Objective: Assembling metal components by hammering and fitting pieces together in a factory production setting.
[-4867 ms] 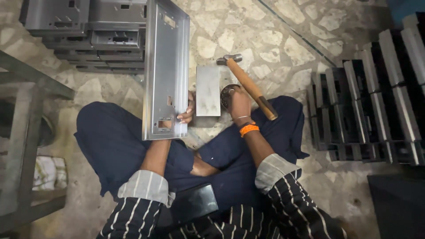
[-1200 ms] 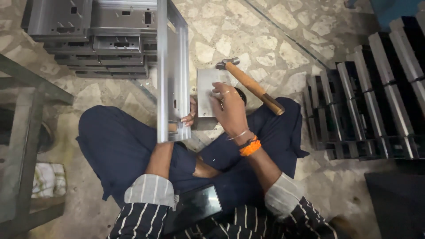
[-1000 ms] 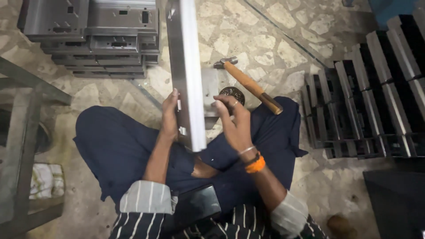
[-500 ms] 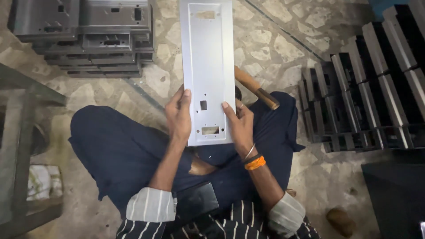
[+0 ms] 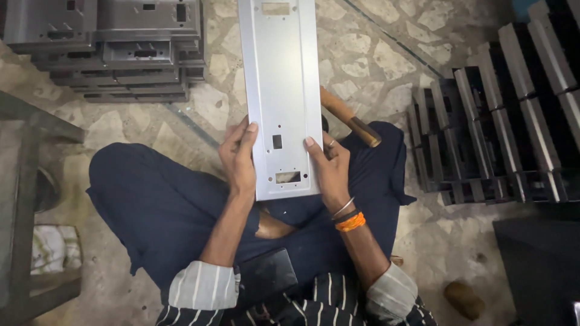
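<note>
I sit cross-legged on a stone floor and hold a long grey sheet-metal panel (image 5: 282,90) flat in front of me, its face toward the camera, with small rectangular cut-outs near the lower end. My left hand (image 5: 238,158) grips its lower left edge. My right hand (image 5: 329,169), with bangles and an orange band at the wrist, grips the lower right edge. A wooden-handled hammer (image 5: 350,118) lies on the floor behind the panel, its head hidden.
A stack of similar grey metal panels (image 5: 115,48) sits at the upper left. Rows of dark upright metal parts (image 5: 501,115) stand at the right. A metal frame (image 5: 30,199) is at the left edge. A dark phone-like slab (image 5: 266,274) lies in my lap.
The panel was held edge-on and upright beside a small metal block; both hands have turned it flat, face toward the camera, covering the block and hammer head.
</note>
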